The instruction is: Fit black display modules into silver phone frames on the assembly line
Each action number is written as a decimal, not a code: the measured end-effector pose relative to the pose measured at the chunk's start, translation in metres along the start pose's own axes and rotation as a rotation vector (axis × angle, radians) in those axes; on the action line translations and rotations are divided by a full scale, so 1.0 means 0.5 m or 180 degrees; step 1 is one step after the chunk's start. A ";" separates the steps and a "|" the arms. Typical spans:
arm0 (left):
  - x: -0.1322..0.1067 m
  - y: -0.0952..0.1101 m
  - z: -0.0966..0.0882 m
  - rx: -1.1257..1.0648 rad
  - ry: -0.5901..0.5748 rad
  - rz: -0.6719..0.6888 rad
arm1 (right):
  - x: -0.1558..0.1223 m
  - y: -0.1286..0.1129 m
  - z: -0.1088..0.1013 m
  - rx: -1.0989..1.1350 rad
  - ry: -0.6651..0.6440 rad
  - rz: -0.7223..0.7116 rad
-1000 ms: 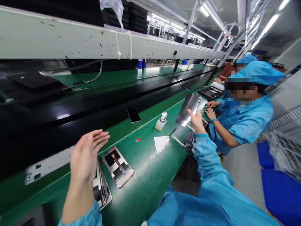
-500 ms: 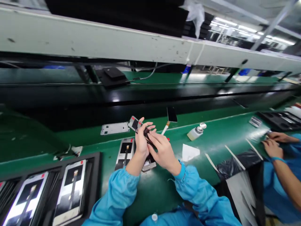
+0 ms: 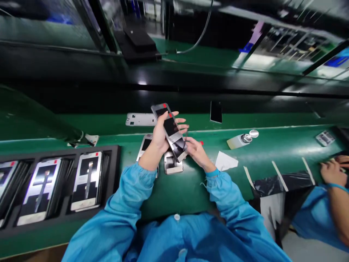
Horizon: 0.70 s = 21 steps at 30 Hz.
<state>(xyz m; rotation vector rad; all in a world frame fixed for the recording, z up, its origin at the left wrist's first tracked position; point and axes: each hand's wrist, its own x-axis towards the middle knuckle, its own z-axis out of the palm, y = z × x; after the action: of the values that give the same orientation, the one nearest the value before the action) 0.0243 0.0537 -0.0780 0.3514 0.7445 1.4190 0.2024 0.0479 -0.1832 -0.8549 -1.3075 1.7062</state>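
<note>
My left hand [image 3: 160, 137] is closed round two overlapping phone screen panels [image 3: 171, 127] with red tabs, thumb on top and fingers spread behind. They are tilted above the bench, backs facing up. At their lower right edge my right hand [image 3: 199, 153] has its fingers pinched together. A thin dark strip rises beside its fingertips; what the pinch holds is too small to tell. Beneath the panels lies another phone part [image 3: 174, 169] on the green bench. A further panel [image 3: 144, 145] is partly hidden by my left wrist.
A black tray [image 3: 117, 163] at left holds stacked phone panels [image 3: 87, 182]. Behind my hands lie a pale phone frame [image 3: 140, 119] and a dark phone [image 3: 216, 111]. To the right are an open-lidded bottle [image 3: 238, 141], a white cloth [image 3: 226, 161] and a co-worker's hand [image 3: 334, 173].
My view has tipped downward. The panels have turned from nearly edge-on to backs up. My right hand has moved off them to their lower right edge. The white stick is no longer visible.
</note>
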 end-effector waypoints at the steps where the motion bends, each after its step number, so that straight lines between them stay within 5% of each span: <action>1: 0.003 -0.016 0.001 0.0119 0.0078 -0.0072 | 0.000 0.004 0.002 0.0133 -0.0085 0.0180; 6: 0.008 -0.055 0.003 0.0579 0.0008 -0.0291 | -0.010 -0.004 0.005 0.0366 0.0107 0.0301; 11: 0.028 0.003 -0.036 0.0836 0.0039 0.0084 | -0.017 -0.029 -0.015 -0.0016 0.0304 0.0207; 17: 0.069 0.076 -0.115 0.2608 0.0543 0.0935 | -0.030 -0.038 -0.014 -0.0865 0.0326 0.0182; 21: 0.078 0.080 -0.140 0.3346 0.0404 0.1053 | -0.083 -0.029 0.015 -0.1319 0.0418 0.0238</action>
<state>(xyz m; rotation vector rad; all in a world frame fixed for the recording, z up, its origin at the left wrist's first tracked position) -0.0526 0.0828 -0.1137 1.2436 1.5671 1.2464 0.2174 0.0096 -0.1657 -1.2440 -1.5806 1.4253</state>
